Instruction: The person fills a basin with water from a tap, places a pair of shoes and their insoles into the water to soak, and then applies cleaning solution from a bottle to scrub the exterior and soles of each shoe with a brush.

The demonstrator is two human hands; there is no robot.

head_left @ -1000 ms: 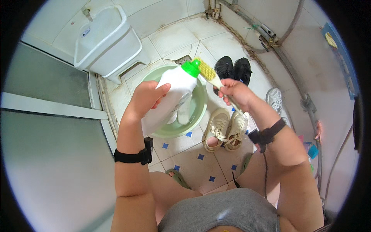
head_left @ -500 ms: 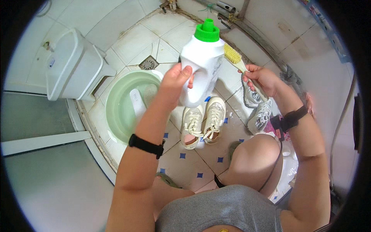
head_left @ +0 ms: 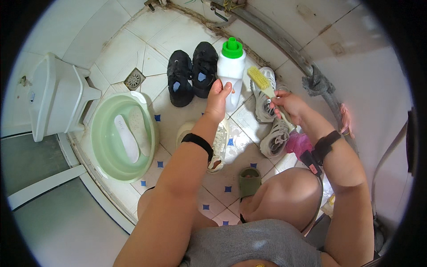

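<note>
My left hand is wrapped round the handle of a white detergent bottle. A green cap tops the bottle, which is upright; whether its base touches the floor I cannot tell. In my right hand is a scrubbing brush, its yellow bristles toward the bottle and its pale handle under my fingers. Just left of the bottle stands a pair of black shoes. Cream lace-up shoes are partly hidden below my left forearm. Grey sneakers lie beneath my right hand.
A pale green basin holds water and two insoles at the left. Beyond it are a floor drain and a white plastic stool. Pipes run along the wall. A green slipper is by my knee.
The bottle has gone lower and farther from me, still in my left hand. My view has shifted, so the black shoes now show. The brush stays in my right hand.
</note>
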